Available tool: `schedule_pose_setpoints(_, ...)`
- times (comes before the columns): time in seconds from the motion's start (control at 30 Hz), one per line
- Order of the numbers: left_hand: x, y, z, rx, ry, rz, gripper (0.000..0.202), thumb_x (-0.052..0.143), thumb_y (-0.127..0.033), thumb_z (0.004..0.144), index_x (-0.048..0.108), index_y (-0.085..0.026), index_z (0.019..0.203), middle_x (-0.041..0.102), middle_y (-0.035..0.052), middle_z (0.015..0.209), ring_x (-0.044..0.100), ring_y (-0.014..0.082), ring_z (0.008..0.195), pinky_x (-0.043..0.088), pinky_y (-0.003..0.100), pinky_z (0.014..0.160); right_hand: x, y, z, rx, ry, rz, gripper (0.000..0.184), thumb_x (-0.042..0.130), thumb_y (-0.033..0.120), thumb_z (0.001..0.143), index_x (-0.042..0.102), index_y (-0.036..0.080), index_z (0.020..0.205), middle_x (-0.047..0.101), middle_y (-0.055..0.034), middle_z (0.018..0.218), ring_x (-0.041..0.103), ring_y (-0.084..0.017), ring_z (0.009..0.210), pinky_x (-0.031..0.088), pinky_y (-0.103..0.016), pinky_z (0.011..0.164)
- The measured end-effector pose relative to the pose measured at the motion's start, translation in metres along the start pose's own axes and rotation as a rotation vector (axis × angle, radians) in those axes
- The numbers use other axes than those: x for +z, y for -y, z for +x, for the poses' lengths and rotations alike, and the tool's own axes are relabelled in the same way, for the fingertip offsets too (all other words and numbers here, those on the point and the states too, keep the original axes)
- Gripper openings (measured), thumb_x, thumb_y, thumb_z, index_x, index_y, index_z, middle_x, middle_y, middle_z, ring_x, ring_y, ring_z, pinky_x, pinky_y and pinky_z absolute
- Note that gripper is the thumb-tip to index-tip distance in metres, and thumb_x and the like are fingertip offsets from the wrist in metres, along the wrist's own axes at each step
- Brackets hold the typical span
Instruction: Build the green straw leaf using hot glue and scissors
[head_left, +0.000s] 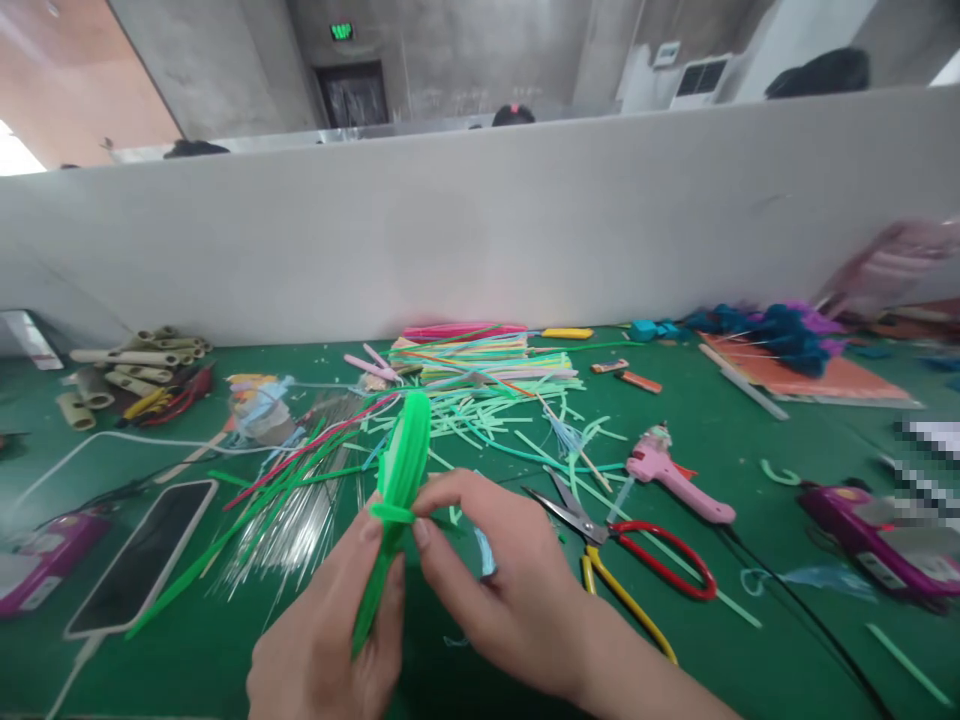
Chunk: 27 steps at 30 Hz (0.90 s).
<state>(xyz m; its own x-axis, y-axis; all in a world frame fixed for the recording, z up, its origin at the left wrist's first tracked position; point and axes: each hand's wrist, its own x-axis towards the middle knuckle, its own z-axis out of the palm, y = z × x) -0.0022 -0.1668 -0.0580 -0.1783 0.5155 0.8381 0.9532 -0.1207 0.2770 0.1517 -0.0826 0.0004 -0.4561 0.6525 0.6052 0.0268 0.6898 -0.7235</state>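
My left hand (330, 620) is closed around the lower part of a bright green bundle of pipe cleaners (409, 450), held upright above the table. The bundle curves over in a rounded loop at its top. A green strand wraps across its narrow middle. At that wrap, the thumb and index finger of my right hand (510, 590) pinch together, apparently on the strand's end; fingers partly hide it. Just right of my right hand lie scissors with a red handle loop (667, 560), and yellow tool handles (630, 612) show beside them.
Many coloured pipe cleaners (487, 360) are piled at the back. Clear thin rods (300, 520) and a phone (142, 560) lie left. A pink glue gun (679, 480) and a purple device (877, 540) stand right. A white partition (480, 230) closes the back.
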Motion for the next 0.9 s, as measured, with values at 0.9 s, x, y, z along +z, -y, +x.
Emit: schedule_pose_setpoints(0.9,0.003,-0.029,0.031,-0.209,0.007,0.174,0.036,0.060,-0.048,0.099,0.066,-0.037,0.132,0.083,-0.0041,0.099,0.074,0.0155,0.060,0.042,0.027,0.045,-0.011,0.005,-0.005,-0.048,-0.061,-0.281,0.011,0.064,0.017,0.094,0.068,0.018,0.083,0.067,0.0037,0.073,0.059,-0.010,0.067,0.044,-0.026,0.069)
